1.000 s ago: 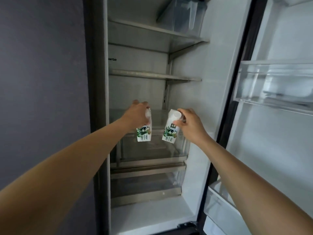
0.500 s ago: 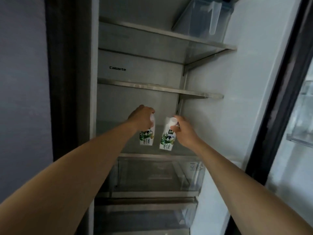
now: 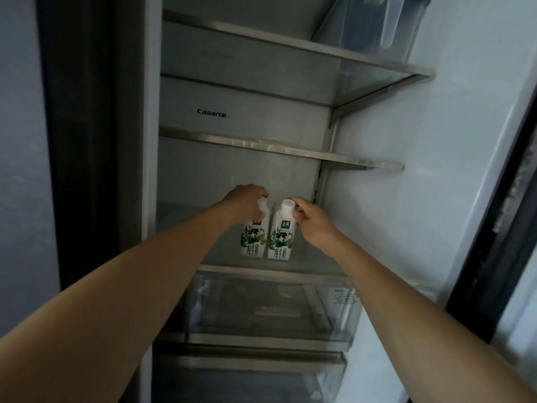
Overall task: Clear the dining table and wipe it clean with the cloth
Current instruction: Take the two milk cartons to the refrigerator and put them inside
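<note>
Two small white milk cartons with green print stand side by side on a glass fridge shelf (image 3: 273,270). My left hand (image 3: 245,203) grips the top of the left carton (image 3: 253,241). Beside the white cap of the right carton (image 3: 281,241), my right hand (image 3: 309,223) has its fingers curled at the carton's upper right edge. Both cartons are upright and nearly touch. The dining table and the cloth are out of view.
The fridge is open, with two bare shelves (image 3: 290,151) above the cartons and clear drawers (image 3: 270,306) below. A clear plastic bin (image 3: 374,21) sits on the top shelf at the right. The dark door edge (image 3: 499,216) runs down the right side.
Both hands have carried the cartons deeper into the fridge and lowered them onto the shelf. The cartons now stand upright and close together. The view has shifted left, away from the door.
</note>
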